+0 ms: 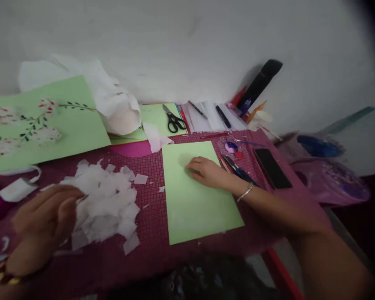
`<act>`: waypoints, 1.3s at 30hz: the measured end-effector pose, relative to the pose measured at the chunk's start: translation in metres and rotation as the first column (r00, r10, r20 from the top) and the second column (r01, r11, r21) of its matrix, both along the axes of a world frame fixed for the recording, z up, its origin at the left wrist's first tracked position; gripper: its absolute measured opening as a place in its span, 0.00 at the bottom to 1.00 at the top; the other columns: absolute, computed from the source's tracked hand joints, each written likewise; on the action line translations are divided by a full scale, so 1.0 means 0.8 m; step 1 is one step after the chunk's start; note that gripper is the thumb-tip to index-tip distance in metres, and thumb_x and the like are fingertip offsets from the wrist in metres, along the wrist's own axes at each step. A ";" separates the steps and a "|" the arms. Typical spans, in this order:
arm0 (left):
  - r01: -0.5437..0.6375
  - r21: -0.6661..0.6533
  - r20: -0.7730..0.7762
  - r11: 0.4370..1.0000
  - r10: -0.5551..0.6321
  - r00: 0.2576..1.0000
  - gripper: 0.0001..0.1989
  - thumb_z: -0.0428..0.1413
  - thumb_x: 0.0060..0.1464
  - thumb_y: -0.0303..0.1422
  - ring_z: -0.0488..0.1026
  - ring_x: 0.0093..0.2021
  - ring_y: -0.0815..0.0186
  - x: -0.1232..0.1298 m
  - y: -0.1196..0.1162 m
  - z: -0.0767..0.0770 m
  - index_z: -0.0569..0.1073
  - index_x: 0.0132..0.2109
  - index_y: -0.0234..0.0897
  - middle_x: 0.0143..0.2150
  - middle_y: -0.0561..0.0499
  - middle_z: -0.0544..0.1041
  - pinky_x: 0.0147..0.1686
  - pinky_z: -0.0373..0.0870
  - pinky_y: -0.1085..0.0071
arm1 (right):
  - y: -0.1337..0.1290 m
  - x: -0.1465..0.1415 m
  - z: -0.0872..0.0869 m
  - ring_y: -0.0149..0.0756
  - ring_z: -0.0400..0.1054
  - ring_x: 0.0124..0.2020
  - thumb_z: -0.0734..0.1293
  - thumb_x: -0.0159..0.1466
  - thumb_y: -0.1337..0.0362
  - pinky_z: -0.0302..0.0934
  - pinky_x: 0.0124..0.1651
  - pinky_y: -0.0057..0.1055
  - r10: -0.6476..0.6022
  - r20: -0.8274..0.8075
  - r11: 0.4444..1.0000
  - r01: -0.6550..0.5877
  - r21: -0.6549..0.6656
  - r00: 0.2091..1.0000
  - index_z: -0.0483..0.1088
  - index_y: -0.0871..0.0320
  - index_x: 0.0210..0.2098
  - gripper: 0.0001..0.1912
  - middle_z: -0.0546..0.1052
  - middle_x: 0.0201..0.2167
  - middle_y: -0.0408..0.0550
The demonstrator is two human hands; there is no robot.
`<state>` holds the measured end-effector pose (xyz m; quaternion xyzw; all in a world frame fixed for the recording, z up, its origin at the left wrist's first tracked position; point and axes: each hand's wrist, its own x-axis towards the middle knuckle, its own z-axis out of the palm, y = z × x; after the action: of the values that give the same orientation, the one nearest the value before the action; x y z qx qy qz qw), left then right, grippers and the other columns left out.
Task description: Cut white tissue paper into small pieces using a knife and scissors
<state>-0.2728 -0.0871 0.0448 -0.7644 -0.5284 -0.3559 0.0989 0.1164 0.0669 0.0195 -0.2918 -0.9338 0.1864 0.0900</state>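
Note:
A plain light green sheet (187,208) lies on the red checked tablecloth (153,166). My right hand (203,171) rests over its upper part, fingers together; whether anything small is between the fingertips is hidden. A heap of small white paper squares (106,204) lies left of the sheet. At the heap's left edge is my left hand (50,212), blurred, its fingers bent and pressed together at a small dark thing too small to name. A green sheet with a blossom branch design (75,125) stands at the back left.
Black scissors (175,123) lie on green paper at the back, beside crumpled white paper (118,104). A marker (223,116), paint pots (233,148), a craft knife (237,168) and a black phone (272,168) are at the right. A white charger (17,189) lies at the left.

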 end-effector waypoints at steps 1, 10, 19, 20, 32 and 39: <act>-0.013 0.035 -0.068 0.999 0.016 0.998 0.06 0.53 0.58 0.27 0.72 0.30 0.67 0.022 0.006 0.012 0.71 0.33 0.39 0.31 0.52 0.75 0.30 0.66 0.70 | 0.007 0.000 0.005 0.43 0.68 0.46 0.62 0.66 0.69 0.60 0.51 0.40 0.031 0.020 0.999 -0.031 -0.007 0.999 0.73 0.63 0.49 0.14 0.75 0.43 0.57; -0.526 -0.413 -0.375 0.744 0.387 0.842 0.20 0.53 0.59 0.48 0.76 0.40 0.55 0.184 0.160 0.051 0.70 0.46 0.34 0.41 0.42 0.77 0.37 0.67 0.66 | 0.005 -0.040 0.004 0.48 0.68 0.41 0.63 0.65 0.69 0.59 0.44 0.40 0.073 0.124 0.980 -0.094 0.176 0.990 0.74 0.64 0.42 0.09 0.75 0.39 0.61; -0.441 -0.580 0.035 0.685 0.562 0.827 0.10 0.56 0.48 0.24 0.73 0.53 0.47 0.173 0.251 0.002 0.70 0.41 0.32 0.43 0.32 0.77 0.50 0.66 0.57 | -0.007 -0.036 -0.014 0.49 0.67 0.44 0.62 0.65 0.72 0.59 0.44 0.40 0.007 0.030 0.971 -0.014 0.240 1.000 0.74 0.64 0.42 0.10 0.75 0.41 0.61; -0.415 -0.579 0.087 0.702 0.560 0.824 0.09 0.55 0.49 0.24 0.75 0.50 0.49 0.166 0.248 0.008 0.70 0.39 0.32 0.42 0.33 0.78 0.48 0.68 0.58 | -0.008 -0.035 -0.013 0.49 0.68 0.45 0.62 0.64 0.72 0.59 0.46 0.40 -0.010 0.006 0.979 0.009 0.203 1.000 0.75 0.64 0.41 0.10 0.75 0.41 0.62; -0.262 -0.512 0.274 0.818 0.444 0.853 0.07 0.53 0.50 0.32 0.77 0.37 0.60 0.178 0.148 0.011 0.71 0.36 0.33 0.33 0.44 0.78 0.40 0.72 0.64 | -0.033 -0.042 -0.002 0.40 0.74 0.43 0.62 0.65 0.68 0.60 0.41 0.29 -0.249 -0.222 0.955 0.200 -0.221 0.943 0.78 0.62 0.44 0.14 0.81 0.45 0.55; -0.412 -0.477 -0.032 0.776 0.453 0.891 0.04 0.59 0.47 0.30 0.69 0.55 0.47 0.198 0.167 -0.004 0.70 0.30 0.35 0.43 0.36 0.76 0.52 0.63 0.57 | -0.028 -0.042 -0.006 0.40 0.74 0.38 0.65 0.61 0.68 0.59 0.39 0.30 -0.245 -0.265 0.943 0.166 -0.290 0.933 0.80 0.61 0.39 0.12 0.82 0.39 0.52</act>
<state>-0.1148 0.0462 0.0419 -0.6073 -0.7638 -0.2161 -0.0333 0.0828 0.0444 0.0148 -0.3667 -0.8405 0.3397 0.2088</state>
